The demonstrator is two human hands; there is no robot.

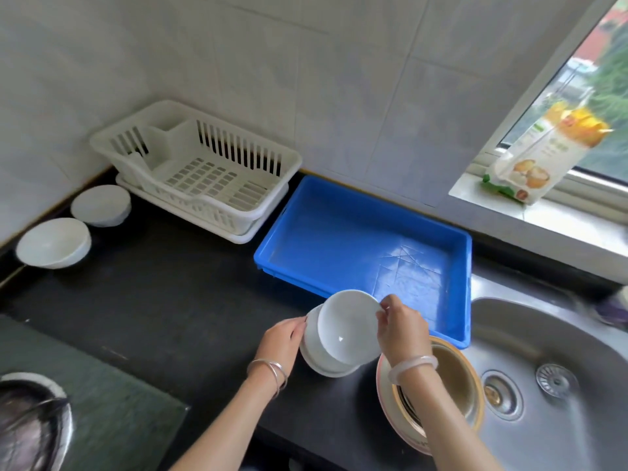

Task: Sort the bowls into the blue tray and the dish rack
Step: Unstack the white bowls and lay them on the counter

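A stack of white bowls [319,360] stands on the black counter just in front of the blue tray [343,229]. My right hand [402,329] pinches the rim of the top white bowl [348,326], which is tilted up out of the stack. My left hand [283,339] steadies the stack from its left side. The blue tray holds nothing. The white dish rack [204,171] stands against the wall to the tray's left and holds nothing. Two more white bowls [54,246] [101,205] sit at the far left of the counter.
A tan bowl on a pink-rimmed plate [455,382] rests at the sink's left edge, partly under my right wrist. The steel sink [557,368] fills the right side. A food packet [537,158] leans on the window sill. A pot [30,423] sits bottom left.
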